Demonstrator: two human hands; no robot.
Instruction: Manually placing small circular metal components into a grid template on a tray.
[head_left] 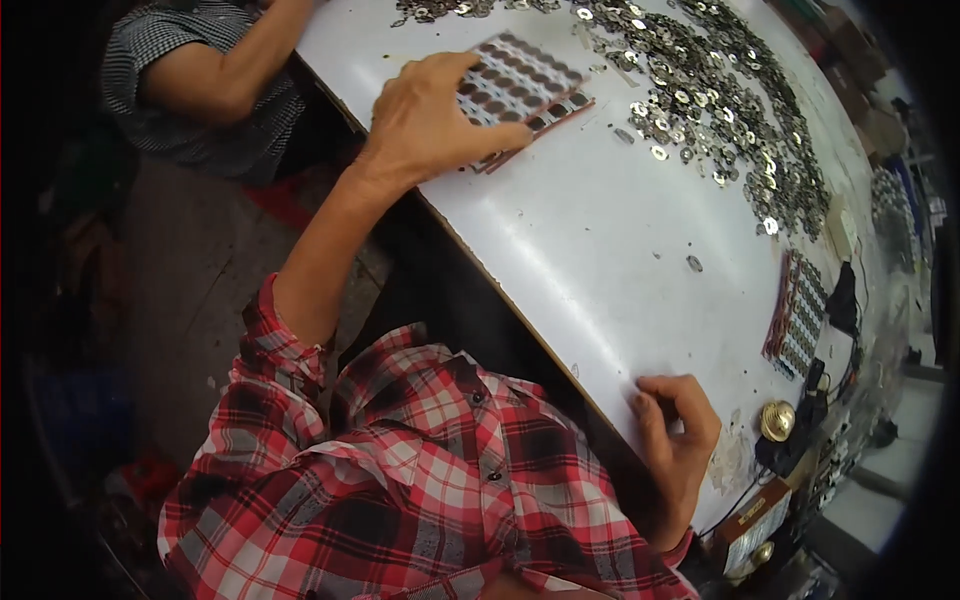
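Note:
My left hand grips a small stack of flat boards by its near side, fingers on one edge and thumb on another. Rows of dark oval pieces cover the top board. A lower board sticks out askew beneath it, with reddish edges. Over the table's near edge, my right hand rests loosely curled, thumb close to the forefinger, and nothing shows in it. Beyond the stack spreads a heap of small shiny metal oval rings. One loose ring lies apart on the white tabletop.
Another stack of boards lies at the right, near a black cord and a power strip. A golden dome-shaped metal object sits beyond my right hand. At the upper left, another person's arm reaches to the table.

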